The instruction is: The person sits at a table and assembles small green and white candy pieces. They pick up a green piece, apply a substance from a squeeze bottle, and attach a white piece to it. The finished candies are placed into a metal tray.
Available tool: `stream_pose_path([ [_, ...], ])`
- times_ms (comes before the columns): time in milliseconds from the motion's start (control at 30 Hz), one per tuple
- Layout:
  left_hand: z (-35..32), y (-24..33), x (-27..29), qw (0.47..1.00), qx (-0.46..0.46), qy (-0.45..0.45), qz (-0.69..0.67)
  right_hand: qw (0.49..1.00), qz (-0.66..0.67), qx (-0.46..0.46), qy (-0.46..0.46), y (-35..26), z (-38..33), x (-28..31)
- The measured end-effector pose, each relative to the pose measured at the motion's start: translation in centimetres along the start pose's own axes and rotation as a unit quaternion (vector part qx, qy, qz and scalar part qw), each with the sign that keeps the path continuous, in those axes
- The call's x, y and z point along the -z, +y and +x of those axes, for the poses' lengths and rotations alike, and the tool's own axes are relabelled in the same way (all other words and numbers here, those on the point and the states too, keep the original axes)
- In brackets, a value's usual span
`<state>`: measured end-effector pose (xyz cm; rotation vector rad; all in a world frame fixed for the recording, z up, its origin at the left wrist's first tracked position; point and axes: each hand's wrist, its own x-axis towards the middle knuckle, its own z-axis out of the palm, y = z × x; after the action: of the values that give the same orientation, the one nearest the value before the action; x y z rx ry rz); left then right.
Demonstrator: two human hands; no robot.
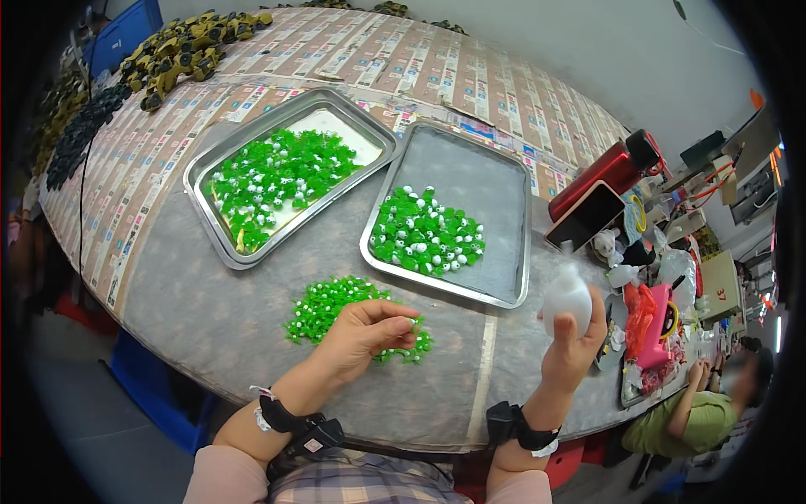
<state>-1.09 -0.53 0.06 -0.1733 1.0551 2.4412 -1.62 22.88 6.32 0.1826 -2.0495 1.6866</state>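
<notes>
Over the right edge of the pile of green pieces (323, 307) on the table (449, 370), the left hand (368, 333) pinches what seems one small piece (414, 322), probably for control. Right of the pile, the right hand (574, 346) grasps a white bottle (566, 301), nozzle (567, 249) up, likely preventing drips. Beyond the pile, metal trays (478, 176) presumably keep green-and-white pieces (424, 235) contained.

Bright, even light softly highlights the translucent white plastic bottle (567, 304) and rectangular silver metal trays (483, 181); fisheye curvature ends in black corners, and the far right seems slightly blurred.
</notes>
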Motion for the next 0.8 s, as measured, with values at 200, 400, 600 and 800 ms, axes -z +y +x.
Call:
stream_pose_path([
  [200,0.0,0.2,0.2,0.999,0.009,-0.005,-0.05,0.996,0.056,-0.007,0.071,-2.2,-1.8,-5.1],
  [400,0.1,-0.2,0.3,0.999,0.006,-0.011,-0.049,0.998,0.037,0.026,0.04,-1.0,-3.0,-5.6],
  [600,0.2,-0.2,0.3,0.999,0.01,-0.021,-0.047,0.999,0.015,0.036,0.012,-0.4,-3.1,-5.2],
  [800,0.2,-0.2,0.3,0.999,0.007,-0.024,-0.045,0.998,-0.021,0.066,0.007,-0.5,-3.1,-5.6],
])
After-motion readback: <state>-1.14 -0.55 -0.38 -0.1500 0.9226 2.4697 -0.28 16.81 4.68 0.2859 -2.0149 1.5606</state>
